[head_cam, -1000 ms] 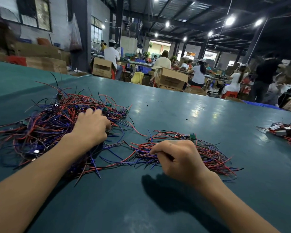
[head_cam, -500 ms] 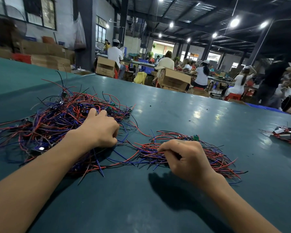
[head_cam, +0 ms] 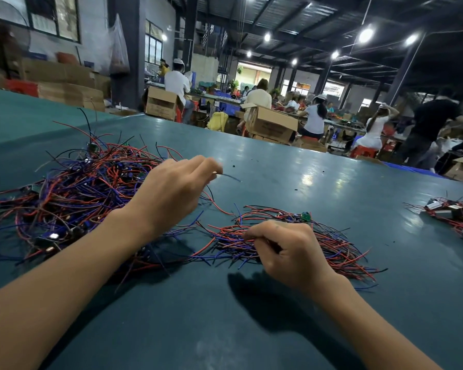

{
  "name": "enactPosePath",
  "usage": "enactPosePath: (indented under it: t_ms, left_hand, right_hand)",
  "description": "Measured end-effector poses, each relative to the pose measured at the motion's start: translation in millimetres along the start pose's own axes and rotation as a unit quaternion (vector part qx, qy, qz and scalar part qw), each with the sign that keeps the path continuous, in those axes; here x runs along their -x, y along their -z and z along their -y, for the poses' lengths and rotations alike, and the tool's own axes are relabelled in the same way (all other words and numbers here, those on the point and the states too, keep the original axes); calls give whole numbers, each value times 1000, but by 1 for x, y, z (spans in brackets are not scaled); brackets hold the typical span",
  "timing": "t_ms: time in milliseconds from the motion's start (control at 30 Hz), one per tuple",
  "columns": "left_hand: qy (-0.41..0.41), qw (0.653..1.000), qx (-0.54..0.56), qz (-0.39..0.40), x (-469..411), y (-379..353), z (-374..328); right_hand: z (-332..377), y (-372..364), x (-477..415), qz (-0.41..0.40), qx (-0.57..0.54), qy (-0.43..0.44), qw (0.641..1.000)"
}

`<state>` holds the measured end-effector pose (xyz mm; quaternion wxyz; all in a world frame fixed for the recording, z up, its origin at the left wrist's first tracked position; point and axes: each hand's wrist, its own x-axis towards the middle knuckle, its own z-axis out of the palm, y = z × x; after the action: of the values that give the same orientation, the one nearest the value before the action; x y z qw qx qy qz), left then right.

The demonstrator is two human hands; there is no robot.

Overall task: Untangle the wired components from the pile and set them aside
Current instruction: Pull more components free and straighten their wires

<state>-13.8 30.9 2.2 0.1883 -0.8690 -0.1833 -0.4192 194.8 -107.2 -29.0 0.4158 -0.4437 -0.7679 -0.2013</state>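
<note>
A workshop with seated workers (head_cam: 316,116) and cardboard boxes (head_cam: 270,124) lies beyond a wide teal table (head_cam: 278,329). The big pile (head_cam: 72,190) of red, blue and black wires sits under and left of the left hand (head_cam: 171,190), which is raised over it and pinches one thin wire (head_cam: 230,177) at its fingertips (head_cam: 214,169). A smaller bundle (head_cam: 332,252) lies under the right hand (head_cam: 289,252), whose curled fingers (head_cam: 254,236) grip several of its strands.

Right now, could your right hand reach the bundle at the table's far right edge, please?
Probably yes: only bare table lies between the right hand and that bundle, though it grips wires.
</note>
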Motion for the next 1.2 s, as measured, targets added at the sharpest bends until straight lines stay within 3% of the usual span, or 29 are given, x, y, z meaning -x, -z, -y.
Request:
enactPosePath:
  t_ms: [133, 233, 433, 567, 633, 767, 1067, 1200]
  left_hand:
    - [-28, 998, 53, -32, -3, 5, -11]
    - [-21, 999, 38, -2, -1, 1, -8]
    - [168, 974, -27, 152, 16, -17, 25]
    - [159, 953, -54, 250, 16, -13, 30]
    - [181, 925, -27, 332, 11, -6, 31]
    - [218, 831, 21, 511, 7, 3, 32]
    - [224, 812, 126, 525, 7, 16, 42]
    - [212, 839, 27, 501, 5, 20, 45]
  right_hand:
    - [2, -3, 0, 3, 8, -27, 1000]
    - [0, -4, 1, -1, 4, -26, 1000]
    - [-4, -6, 3, 8, 4, -33, 999]
    - [-4, -6, 4, 32, 20, -38, 999]
    - [-4, -5, 4, 41, 17, -38, 998]
    - [0, -3, 2, 50, 9, -35, 998]
    - [2, -2, 1, 52, 3, -33, 998]
    - [2, -3, 0, 50, 14, -34, 998]
